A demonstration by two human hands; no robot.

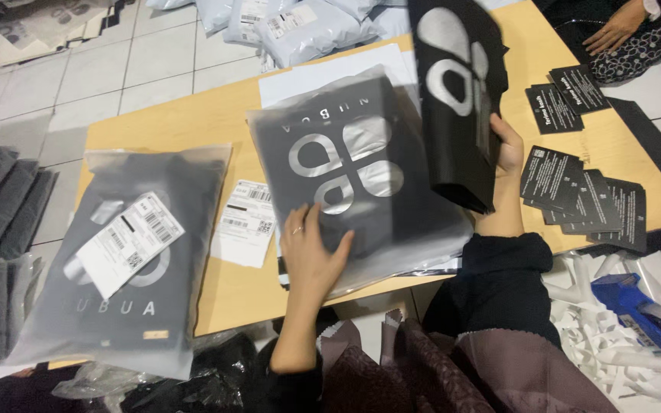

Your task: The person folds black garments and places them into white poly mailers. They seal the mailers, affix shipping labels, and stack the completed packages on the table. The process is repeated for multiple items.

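My left hand [311, 248] lies flat, fingers spread, on a frosted plastic bag [353, 176] holding a black item with a silver looped emblem, on the wooden table [193, 115]. My right hand [505, 153] holds a black pouch [457, 92] upright above the table, its silver emblem facing me. The pouch's lower edge hangs just right of the frosted bag.
A second frosted bag [128, 256] with a white label lies at the left. A shipping label [245, 222] rests between the bags. Black cards [587, 199] are spread at the right. Grey mailers [300, 27] lie beyond the table. Another person's hand [617, 30] shows top right. A blue tape dispenser [644, 313] sits lower right.
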